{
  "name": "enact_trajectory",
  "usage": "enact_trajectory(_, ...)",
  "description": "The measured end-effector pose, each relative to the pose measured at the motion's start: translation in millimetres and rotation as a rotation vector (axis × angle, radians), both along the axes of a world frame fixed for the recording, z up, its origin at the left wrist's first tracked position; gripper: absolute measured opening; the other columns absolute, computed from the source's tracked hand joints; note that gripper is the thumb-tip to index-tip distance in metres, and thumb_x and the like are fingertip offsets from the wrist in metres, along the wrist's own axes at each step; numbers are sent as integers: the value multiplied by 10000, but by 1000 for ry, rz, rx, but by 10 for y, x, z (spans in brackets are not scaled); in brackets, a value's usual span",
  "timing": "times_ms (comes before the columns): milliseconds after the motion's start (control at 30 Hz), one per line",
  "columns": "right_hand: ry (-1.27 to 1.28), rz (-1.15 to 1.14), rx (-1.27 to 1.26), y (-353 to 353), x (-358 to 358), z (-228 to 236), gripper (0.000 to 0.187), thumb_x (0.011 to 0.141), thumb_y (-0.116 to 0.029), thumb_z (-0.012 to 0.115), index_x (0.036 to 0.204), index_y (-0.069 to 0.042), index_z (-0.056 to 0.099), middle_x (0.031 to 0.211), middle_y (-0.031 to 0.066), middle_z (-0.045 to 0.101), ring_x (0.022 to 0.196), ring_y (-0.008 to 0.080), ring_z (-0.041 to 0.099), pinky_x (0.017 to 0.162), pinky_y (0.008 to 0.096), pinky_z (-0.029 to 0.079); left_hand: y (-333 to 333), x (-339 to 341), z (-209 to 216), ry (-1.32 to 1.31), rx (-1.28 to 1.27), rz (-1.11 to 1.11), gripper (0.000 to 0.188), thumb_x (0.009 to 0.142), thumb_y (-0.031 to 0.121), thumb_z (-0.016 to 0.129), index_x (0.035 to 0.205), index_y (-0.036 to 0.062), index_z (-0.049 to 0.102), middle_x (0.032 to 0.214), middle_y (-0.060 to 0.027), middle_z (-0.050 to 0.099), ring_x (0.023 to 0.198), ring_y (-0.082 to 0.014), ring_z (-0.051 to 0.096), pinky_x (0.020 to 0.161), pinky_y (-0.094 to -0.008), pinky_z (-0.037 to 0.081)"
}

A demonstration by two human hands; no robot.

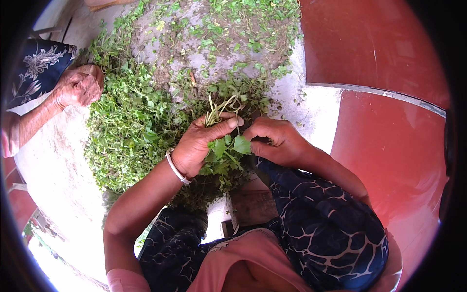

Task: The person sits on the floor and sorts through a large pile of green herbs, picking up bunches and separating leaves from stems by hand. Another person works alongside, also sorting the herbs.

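My left hand (192,146), with a white band at its wrist, is closed round a small bunch of leafy green herb stems (221,109). The pale stem ends stick up above the fist, and broad green leaves (226,148) hang below the thumb. Close beside it on the right, my right hand (282,138) has its thumb and forefinger bent together near the leaves. What those fingertips hold, if anything, is too small to make out. Under and beyond both hands spreads a big pile of loose greens (129,107).
At the left, another person's closed hand (82,86) rests by the pile's edge. Scattered leaves and soil cover the pale floor (199,61) farther off. Red panels (379,131) fill the right side. A brown wooden piece (253,207) lies between my knees.
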State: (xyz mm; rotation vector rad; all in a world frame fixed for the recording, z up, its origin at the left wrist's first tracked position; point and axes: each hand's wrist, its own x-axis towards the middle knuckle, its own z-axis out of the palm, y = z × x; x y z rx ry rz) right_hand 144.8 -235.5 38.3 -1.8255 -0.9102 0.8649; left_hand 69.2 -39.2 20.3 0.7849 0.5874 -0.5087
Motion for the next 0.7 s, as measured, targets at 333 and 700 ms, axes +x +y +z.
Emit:
enact_trajectory(333, 948, -367, -69, 20, 110, -96, 255, 920, -298, 567, 1041, -74, 569, 854, -13, 594, 784, 79, 549, 699, 226, 445, 34, -63, -11, -55, 36, -154, 196, 821, 140, 681, 987, 48, 632, 907, -14, 649, 818, -94, 572, 778, -239, 450)
enact_trajectory(700, 876, -350, -45, 58, -17, -210, 163, 891, -240, 612, 961, -95, 586, 831, -18, 594, 747, 71, 546, 657, 232, 433, -51, -128, -94, -86, 95, -193, 160, 828, 104, 660, 978, 52, 640, 890, -14, 658, 811, -90, 584, 790, -243, 448)
